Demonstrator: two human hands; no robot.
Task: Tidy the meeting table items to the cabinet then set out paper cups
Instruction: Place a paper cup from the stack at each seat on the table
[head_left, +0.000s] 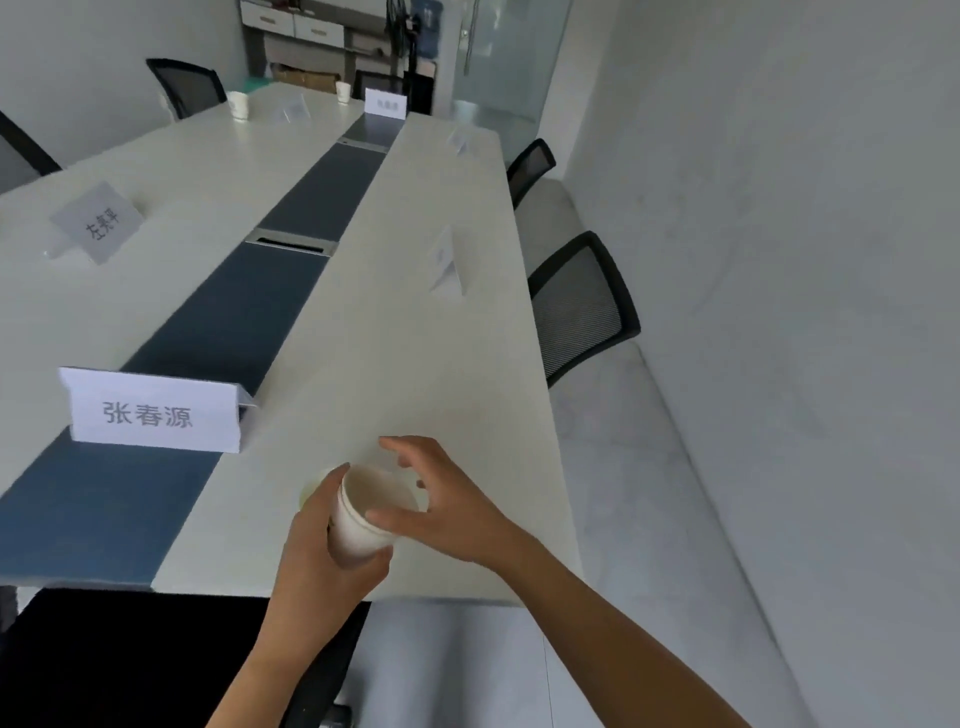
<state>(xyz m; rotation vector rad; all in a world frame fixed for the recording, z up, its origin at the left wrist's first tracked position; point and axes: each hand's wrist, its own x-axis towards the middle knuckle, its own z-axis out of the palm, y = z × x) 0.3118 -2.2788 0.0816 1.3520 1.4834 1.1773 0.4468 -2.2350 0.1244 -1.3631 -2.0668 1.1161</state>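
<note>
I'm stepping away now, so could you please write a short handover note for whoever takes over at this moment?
Left hand grips the paper cups, apparently a stack, above the table's near end.
Right hand is open, fingers spread over the top rim.
Done: two cups stand at the far end.
Left: no cup yet by the near name card or the right-side cards.

White cups (363, 519), white table (441, 364), blue strip (218, 332).

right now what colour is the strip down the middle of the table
The strip is dark blue, clearest in the head view.
</note>
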